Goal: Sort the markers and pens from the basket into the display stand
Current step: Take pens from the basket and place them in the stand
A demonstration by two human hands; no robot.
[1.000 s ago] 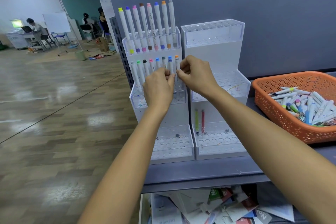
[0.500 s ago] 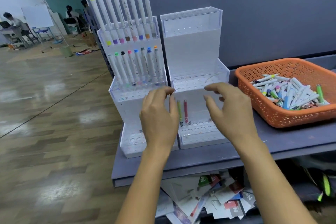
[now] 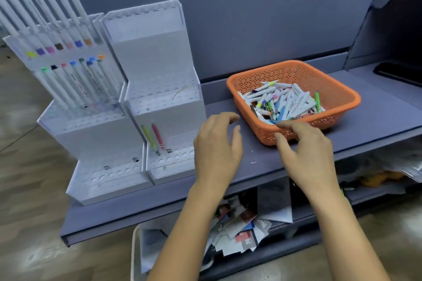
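An orange basket [image 3: 338,91] on the grey shelf holds a heap of white markers and pens [image 3: 283,100]. To its left stand two white tiered display stands. The left stand [image 3: 91,130] carries two rows of white markers with coloured caps. The right stand [image 3: 159,52] has a green pen [image 3: 148,138] and a red pen [image 3: 158,136] in its lowest tier. My left hand [image 3: 217,150] hovers over the shelf between the stands and the basket, fingers loosely curved, holding nothing. My right hand [image 3: 306,150] is just in front of the basket's near wall, fingers spread, empty.
The grey shelf [image 3: 376,116] runs to the right past the basket, with a dark tray [image 3: 397,70] at the far right. Below the shelf sits a bin of paper scraps [image 3: 239,228]. A grey back panel rises behind the stands.
Both hands have left the marker row on the left stand, dropped down and swung right towards the basket. The view has turned right with them.
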